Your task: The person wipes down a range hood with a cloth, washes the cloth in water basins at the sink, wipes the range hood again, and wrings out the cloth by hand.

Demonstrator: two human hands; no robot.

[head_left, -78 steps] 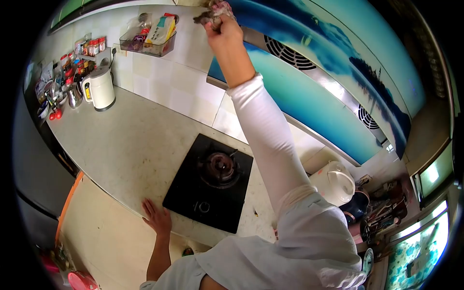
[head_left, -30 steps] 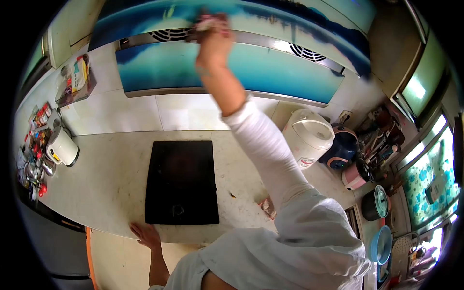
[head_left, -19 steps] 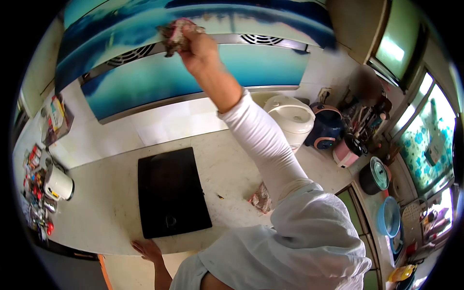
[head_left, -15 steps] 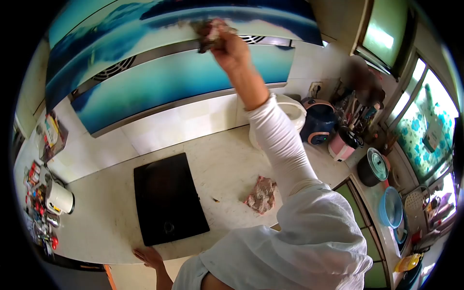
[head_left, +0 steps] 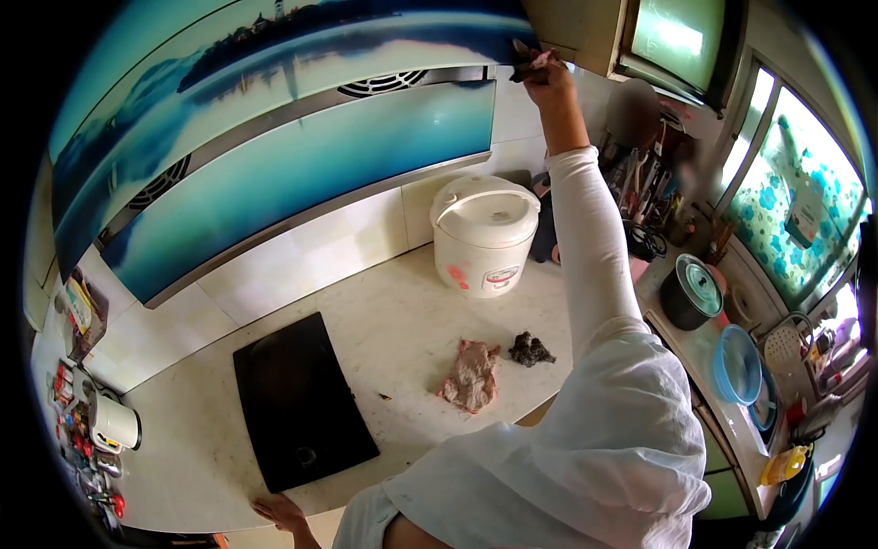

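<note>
My right hand (head_left: 551, 82) is raised to the right end of the range hood (head_left: 320, 55), which has a glossy blue landscape print. Its fingers are closed on a crumpled, dirty pinkish cloth (head_left: 533, 62), pressed at the hood's lower right corner. My left hand (head_left: 282, 512) lies with fingers stretched out on the counter's front edge, just below a black induction cooktop (head_left: 302, 403). To the right of the cooktop lie a spread pinkish-grey rag (head_left: 471, 377) and a dark wad of scouring material (head_left: 530, 349).
A white rice cooker (head_left: 485, 238) stands against the back wall. On the right are a dark lidded pot (head_left: 692, 293), a blue basin (head_left: 737, 364) and a yellow bottle (head_left: 786, 464). A white kettle (head_left: 112, 423) and several jars stand at the left.
My right hand has swept the cloth rightward along the hood to its right end. My view has shifted to the right, and my left hand stays on the counter's edge.
</note>
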